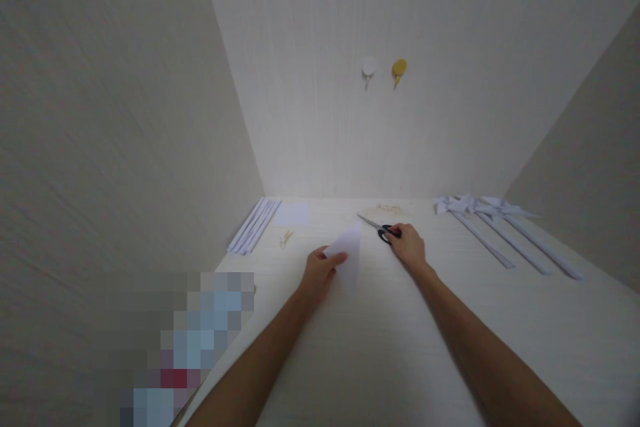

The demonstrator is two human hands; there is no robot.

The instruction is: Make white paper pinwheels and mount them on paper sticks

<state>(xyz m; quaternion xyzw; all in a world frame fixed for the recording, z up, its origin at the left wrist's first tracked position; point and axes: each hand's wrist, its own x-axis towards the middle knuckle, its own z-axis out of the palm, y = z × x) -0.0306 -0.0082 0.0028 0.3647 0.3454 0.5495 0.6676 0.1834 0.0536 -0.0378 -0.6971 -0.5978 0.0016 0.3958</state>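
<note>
My left hand (320, 271) pinches a folded piece of white paper (350, 255) between thumb and fingers, over the middle of the table. To its right, my right hand (409, 244) is closed on the black handle of a pair of scissors (374, 223). The blades point left and away from me, close to the paper's upper corner; whether they touch it I cannot tell. Behind the scissors lies a pale flat piece (385, 211) with small light-coloured bits on it.
Several rolled paper sticks (254, 225) lie at the left, beside a white paper square (293, 213) and small yellowish pieces (286, 239). Paper pinwheels (493, 219) on sticks lie at the right. A white hook (369, 68) and a yellow hook (399, 69) are on the back wall.
</note>
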